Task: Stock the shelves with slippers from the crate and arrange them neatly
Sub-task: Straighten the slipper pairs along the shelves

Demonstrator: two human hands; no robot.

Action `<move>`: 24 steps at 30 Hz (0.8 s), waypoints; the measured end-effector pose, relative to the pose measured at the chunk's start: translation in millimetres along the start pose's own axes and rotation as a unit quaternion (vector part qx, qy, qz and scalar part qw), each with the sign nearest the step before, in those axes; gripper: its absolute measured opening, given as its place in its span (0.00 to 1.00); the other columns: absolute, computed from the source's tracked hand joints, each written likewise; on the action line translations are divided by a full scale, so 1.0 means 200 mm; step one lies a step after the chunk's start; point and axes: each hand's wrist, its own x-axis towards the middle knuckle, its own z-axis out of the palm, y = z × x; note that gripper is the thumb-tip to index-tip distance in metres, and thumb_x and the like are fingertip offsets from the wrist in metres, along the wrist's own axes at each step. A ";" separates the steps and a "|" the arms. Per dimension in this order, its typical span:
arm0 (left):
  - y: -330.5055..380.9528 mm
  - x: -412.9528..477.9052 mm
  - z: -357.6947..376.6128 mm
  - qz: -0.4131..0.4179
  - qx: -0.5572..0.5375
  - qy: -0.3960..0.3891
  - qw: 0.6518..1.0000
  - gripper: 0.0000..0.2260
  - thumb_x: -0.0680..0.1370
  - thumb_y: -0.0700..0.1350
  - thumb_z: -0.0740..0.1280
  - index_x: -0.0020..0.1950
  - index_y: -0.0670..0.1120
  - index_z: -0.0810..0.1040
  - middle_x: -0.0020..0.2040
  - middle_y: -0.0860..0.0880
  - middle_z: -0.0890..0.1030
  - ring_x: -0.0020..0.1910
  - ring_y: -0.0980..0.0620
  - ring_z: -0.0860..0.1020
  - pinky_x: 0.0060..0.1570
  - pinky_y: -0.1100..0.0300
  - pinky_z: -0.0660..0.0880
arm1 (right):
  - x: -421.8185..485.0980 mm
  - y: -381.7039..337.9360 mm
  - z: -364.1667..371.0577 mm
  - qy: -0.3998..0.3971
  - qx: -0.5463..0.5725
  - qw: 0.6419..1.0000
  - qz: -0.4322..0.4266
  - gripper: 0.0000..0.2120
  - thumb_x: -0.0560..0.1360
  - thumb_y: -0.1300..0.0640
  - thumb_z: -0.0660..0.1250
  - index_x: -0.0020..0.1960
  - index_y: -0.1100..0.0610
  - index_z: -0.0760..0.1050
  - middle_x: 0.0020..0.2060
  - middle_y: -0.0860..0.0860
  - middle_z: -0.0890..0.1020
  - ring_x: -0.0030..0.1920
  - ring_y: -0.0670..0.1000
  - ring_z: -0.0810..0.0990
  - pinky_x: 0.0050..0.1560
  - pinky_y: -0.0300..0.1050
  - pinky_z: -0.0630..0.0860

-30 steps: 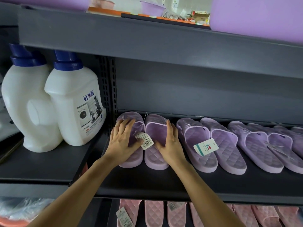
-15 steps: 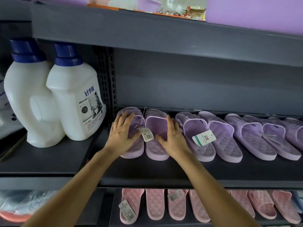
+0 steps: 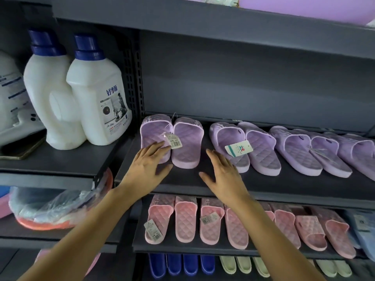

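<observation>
The 2 forearms reach to the shelf (image 3: 284, 185). The left hand (image 3: 147, 167) has its fingers (image 3: 156, 148) straight and spread, with the tips on the heel of the leftmost purple slipper pair (image 3: 182, 142). The right hand (image 3: 222, 173) is just right of that pair, fingers straight, holding nothing.

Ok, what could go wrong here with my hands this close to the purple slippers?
The left hand overlaps the heel of the leftmost purple slipper, right beside the hanging price tag; snagging it could drag the pair crooked. The right hand is open close to the next pair, which a careless sweep might nudge out of line.
</observation>
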 end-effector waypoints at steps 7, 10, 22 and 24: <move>0.25 -0.20 0.06 -0.018 0.019 -0.003 1.000 0.27 0.74 0.56 0.55 0.68 0.44 0.72 0.66 0.45 0.73 0.68 0.44 0.69 0.66 0.47 0.65 | -0.27 0.14 -0.03 0.009 0.004 0.999 -0.038 0.28 0.73 0.53 0.69 0.69 0.62 0.67 0.64 0.61 0.74 0.60 0.63 0.75 0.56 0.59 0.74; 0.33 -0.33 0.10 -0.030 0.020 -0.009 0.999 0.26 0.74 0.55 0.56 0.68 0.44 0.71 0.68 0.45 0.72 0.69 0.46 0.68 0.68 0.48 0.63 | -0.39 0.18 -0.02 0.013 0.012 0.998 -0.064 0.25 0.73 0.51 0.63 0.66 0.62 0.70 0.62 0.61 0.75 0.59 0.62 0.77 0.56 0.57 0.75; 0.35 -0.75 0.32 -0.065 0.057 -0.054 0.995 0.23 0.75 0.50 0.58 0.69 0.45 0.67 0.67 0.44 0.72 0.68 0.49 0.65 0.66 0.57 0.61 | -0.64 0.27 0.20 -0.017 0.058 0.992 -0.111 0.24 0.73 0.49 0.56 0.65 0.58 0.69 0.62 0.57 0.76 0.62 0.58 0.76 0.59 0.54 0.73; 0.31 -0.76 0.36 -0.082 0.055 -0.062 0.993 0.24 0.74 0.51 0.58 0.69 0.46 0.67 0.67 0.45 0.73 0.67 0.51 0.66 0.65 0.55 0.65 | -0.64 0.29 0.25 -0.041 0.055 0.993 -0.095 0.24 0.73 0.48 0.55 0.65 0.58 0.70 0.62 0.57 0.77 0.61 0.57 0.76 0.58 0.53 0.74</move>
